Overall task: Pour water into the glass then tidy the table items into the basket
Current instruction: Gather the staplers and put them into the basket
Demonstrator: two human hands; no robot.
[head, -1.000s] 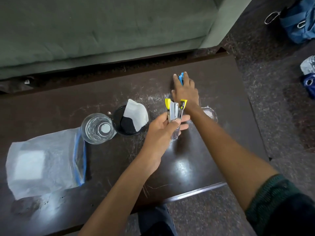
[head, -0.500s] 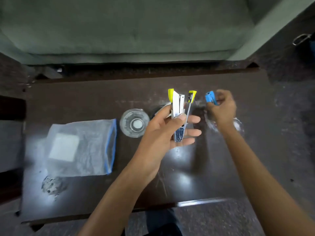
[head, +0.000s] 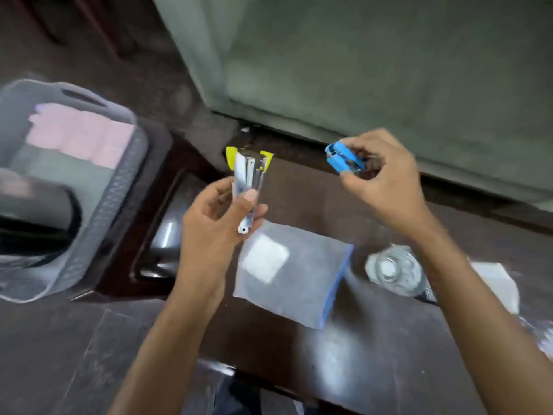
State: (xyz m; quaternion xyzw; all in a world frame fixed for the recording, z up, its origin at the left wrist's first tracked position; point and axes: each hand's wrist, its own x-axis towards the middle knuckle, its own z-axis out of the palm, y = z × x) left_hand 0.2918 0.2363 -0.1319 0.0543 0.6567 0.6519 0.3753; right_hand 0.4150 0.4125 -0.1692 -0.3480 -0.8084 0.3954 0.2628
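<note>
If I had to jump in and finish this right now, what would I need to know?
Left hand holds the yellow stapler, raised above the table.
Right hand pinches a small blue item, also in the air.
The glass stands on the table and looks to have water in it.
The zip bag lies flat beside the glass.
The grey basket sits to the left, off the table, already holding things.
Left to do: put both held items, then the bag, in the basket.
</note>
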